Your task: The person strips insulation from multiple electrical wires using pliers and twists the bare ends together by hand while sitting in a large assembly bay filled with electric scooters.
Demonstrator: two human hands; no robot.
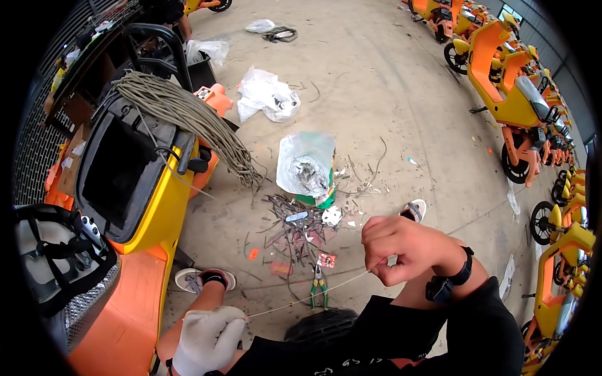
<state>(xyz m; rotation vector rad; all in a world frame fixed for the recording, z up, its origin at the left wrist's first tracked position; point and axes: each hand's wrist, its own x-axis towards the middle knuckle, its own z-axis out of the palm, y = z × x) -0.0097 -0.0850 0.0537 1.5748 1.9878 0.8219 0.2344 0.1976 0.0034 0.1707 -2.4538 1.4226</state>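
Note:
A thin pale strand (307, 301) of string or bare wire stretches, slightly slack, between my two hands. My left hand (210, 341), in a whitish glove, is closed on its lower end by my knee. Bare and raised higher on the right, my right hand (398, 249) pinches the other end between thumb and fingers. Below the strand, green-and-yellow-handled pliers (318, 291) lie on the floor, jaws pointing away from me. Just beyond them spreads a heap of dark cable scraps (291, 232), with a small red card (326, 260) at its near edge.
A lined bucket (305, 166) holding silvery scrap stands past the heap. At left, a bundle of grey-brown cable (182, 119) drapes over a yellow-and-orange scooter (150, 219), beside a helmet (56, 250). White plastic bags (266, 94) lie farther back. Rows of yellow scooters (508, 81) line the right.

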